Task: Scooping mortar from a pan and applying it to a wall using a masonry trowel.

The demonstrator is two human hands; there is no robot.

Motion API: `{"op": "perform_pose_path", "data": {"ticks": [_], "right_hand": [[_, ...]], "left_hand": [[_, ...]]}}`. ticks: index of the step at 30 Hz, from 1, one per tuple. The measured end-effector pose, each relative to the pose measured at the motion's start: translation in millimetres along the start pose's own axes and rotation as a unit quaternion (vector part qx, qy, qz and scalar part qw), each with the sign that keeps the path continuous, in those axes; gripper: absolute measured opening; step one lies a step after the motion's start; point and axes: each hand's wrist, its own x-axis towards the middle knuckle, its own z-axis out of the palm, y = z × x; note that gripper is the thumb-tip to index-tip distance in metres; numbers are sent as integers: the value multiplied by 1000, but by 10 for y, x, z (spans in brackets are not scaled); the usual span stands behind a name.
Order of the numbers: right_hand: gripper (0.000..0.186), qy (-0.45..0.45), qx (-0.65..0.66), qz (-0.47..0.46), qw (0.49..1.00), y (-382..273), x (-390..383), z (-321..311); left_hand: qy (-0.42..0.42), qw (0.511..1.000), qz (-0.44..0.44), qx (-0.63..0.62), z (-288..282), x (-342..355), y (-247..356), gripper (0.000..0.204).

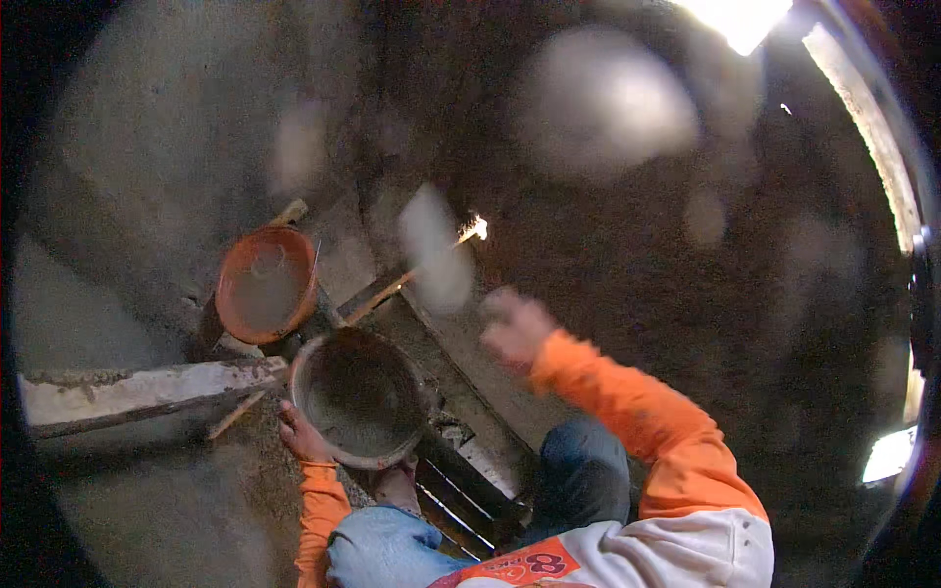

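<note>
A round bucket (365,459) with a dark inside and a pale, dirty rim stands in front of me, just left of the middle. My left hand (304,433) grips its near left side, close to the rim. To the right of the bucket, my right hand (518,328) is raised in the air, apart from it. Motion smears its fingers, so I cannot make out whether it holds anything. Beyond the bucket to the left is an orange bucket (227,299) with greyish contents; neither hand touches it.
A pale, stained beam (147,392) runs in from the left toward the bucket. Behind the bucket lies a wooden stick (377,296). Dark slats (470,505) lie by my legs. Bright openings (890,456) show at the right edge. Blurry pale spots cover parts of the view.
</note>
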Motion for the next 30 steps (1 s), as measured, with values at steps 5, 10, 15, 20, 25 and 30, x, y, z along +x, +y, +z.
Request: {"op": "perform_pose_path", "data": {"ticks": [5,10,15,20,25,30], "right_hand": [[39,-170,-178,-101,964,541,763,2069],[37,-26,-346,-378,858,3050,1578,2131],[27,-288,-234,-286,884,1335,611,2662],[28,-250,-196,-43,947,986,461,2049],[35,-97,-270,-102,952,532,348,1361],[30,8,-256,-243,936,-366,99,111]], "left_hand": [[9,1000,14,15,-371,-52,75,64],[-111,991,54,-53,1173,-478,295,62],[13,997,2,81,-83,-151,68,68],[26,996,-72,50,63,-251,260,82],[20,989,54,136,36,-24,-77,79],[69,994,48,67,92,-58,-33,66]]}}
